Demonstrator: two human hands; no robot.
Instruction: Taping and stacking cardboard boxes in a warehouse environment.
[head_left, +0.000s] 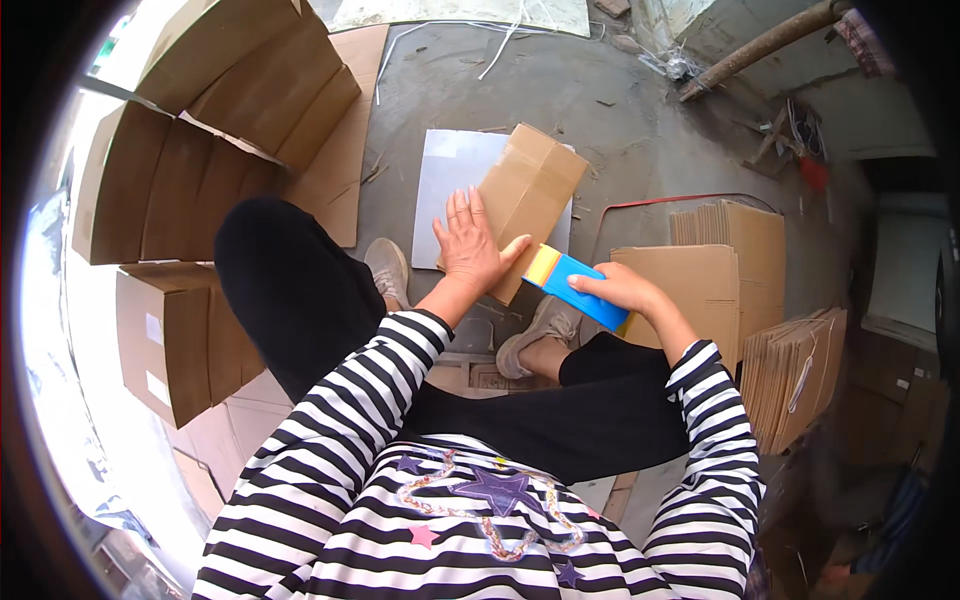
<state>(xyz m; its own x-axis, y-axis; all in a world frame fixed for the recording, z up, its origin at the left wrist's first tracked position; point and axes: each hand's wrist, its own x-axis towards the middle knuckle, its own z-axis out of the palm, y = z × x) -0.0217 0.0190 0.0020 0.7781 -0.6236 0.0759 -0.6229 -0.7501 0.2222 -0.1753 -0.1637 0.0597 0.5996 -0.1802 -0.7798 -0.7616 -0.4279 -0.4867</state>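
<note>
A folded brown cardboard piece (535, 185) lies at a slant over a white sheet (450, 160) on the floor before me. My left hand (472, 245) rests on its left side, fingers stretched out and thumb spread apart. In my right hand (625, 290) is a flat blue-and-yellow block (575, 285), gripped with the thumb on top; its exact kind I cannot make out. The block's yellow end points toward the near right edge of the cardboard, close to my left thumb.
Large brown cartons (150, 190) are stacked at the left. To the right, flat cardboard bundles (680, 285) lie and stand, with more folded cardboard (795, 370) nearer me. A wooden pole (760, 50) juts in at the far right. My shoes (388, 268) flank the work spot.
</note>
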